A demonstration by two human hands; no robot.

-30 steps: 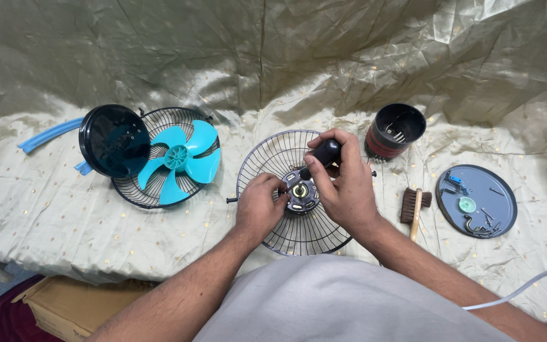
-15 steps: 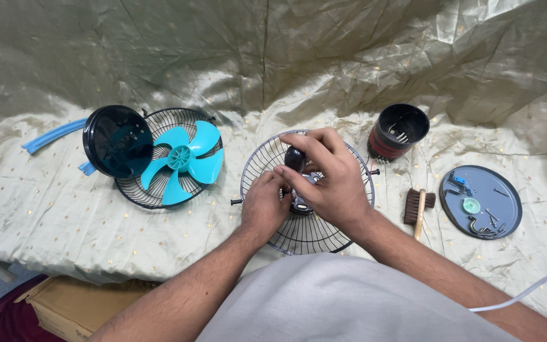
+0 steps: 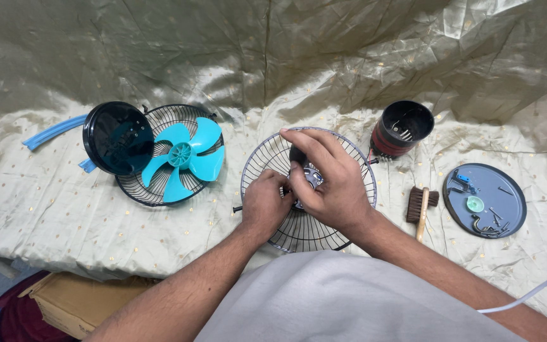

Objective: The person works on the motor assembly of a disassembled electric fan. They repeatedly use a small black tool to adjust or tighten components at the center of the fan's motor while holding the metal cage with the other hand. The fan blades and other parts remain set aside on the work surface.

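bare forearms and hands, no sleeves, pale grey cloth garment over the lap

The wire guard [image 3: 308, 231] lies centre, fan blade [image 3: 182, 155] on another guard [image 3: 135, 190] left, brush [image 3: 420, 206] and tray [image 3: 508, 212] right.

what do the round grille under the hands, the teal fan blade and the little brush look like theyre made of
Grille: thin metal wire, dark, slightly glossy, judging by its fine radial spokes. Fan blade: likely moulded plastic, smooth, uniformly teal with a soft sheen. Brush: pale handle that looks wooden, with dark bristles, fibre unclear. Both hands, left and right, cover the grille's hub.
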